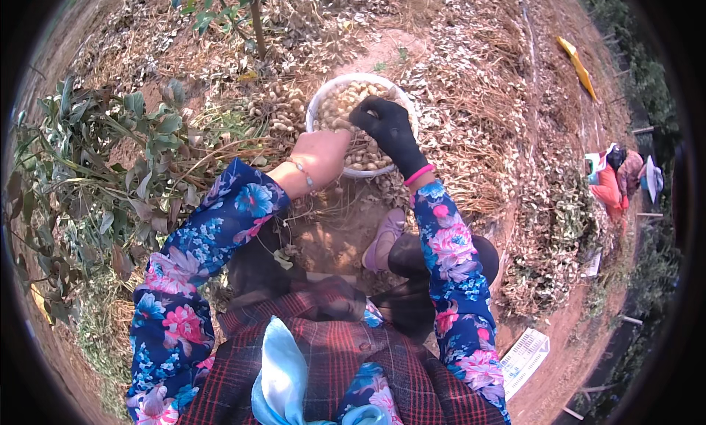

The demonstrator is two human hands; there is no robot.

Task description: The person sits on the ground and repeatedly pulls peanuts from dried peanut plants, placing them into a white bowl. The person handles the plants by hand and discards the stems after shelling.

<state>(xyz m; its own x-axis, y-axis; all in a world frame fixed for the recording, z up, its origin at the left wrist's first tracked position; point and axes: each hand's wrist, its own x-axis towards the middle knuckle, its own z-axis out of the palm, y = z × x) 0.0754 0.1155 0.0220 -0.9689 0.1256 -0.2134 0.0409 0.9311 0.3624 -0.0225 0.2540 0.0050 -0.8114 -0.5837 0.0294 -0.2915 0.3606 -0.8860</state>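
A round white basin (405, 100) holds many peanuts in their shells (368, 159) and stands on the ground before me. My left hand (322, 155), bare with a beaded bracelet, is curled into a fist at the basin's near left rim. Thin peanut stems (337, 196) trail out beneath that fist; its fingertips are hidden. Over the basin is my right hand (389, 128) in a black glove, its fingers curled and thumb bent in near the left hand. Whether anything is between its fingertips cannot be made out.
Pulled peanut plants (138, 165) are heaped at left. Loose peanuts (282, 107) lie left of the basin, and a thin tree trunk (255, 22) rises beyond. Dry leaves cover the soil. At right are a bent-over person (615, 174), a yellow sack (576, 66) and a printed white bag (525, 359).
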